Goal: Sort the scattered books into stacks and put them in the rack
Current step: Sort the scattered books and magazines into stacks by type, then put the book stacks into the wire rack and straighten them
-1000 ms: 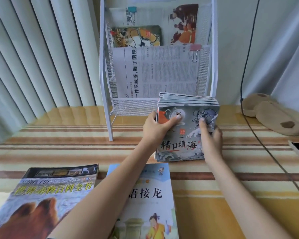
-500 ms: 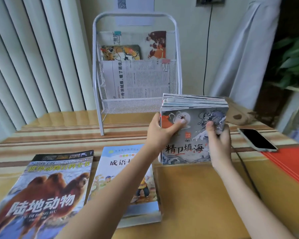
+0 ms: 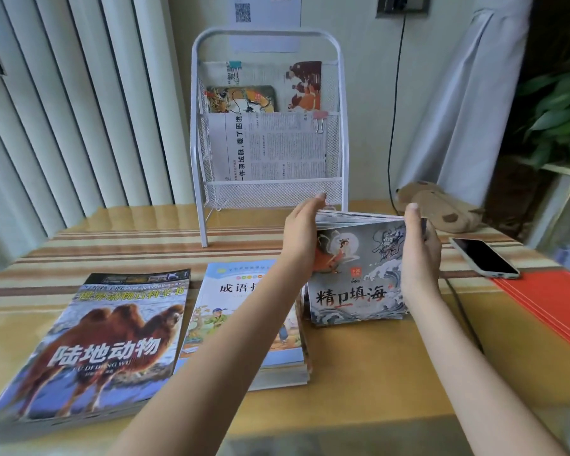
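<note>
Books (image 3: 359, 278) in a small stack stand tilted on the tabletop (image 3: 375, 373) before the rack (image 3: 267, 192), pressed between 2 flat palms: left hand (image 3: 301, 235) and right hand (image 3: 420, 251), fingers straight. To do it well, tap the edges flush, then curl the fingers under before lifting.

Both forearms (image 3: 218, 350) bare, no sleeves, hands without rings

Head camera looks forward-down, close over table (image 3: 359, 373).
</note>
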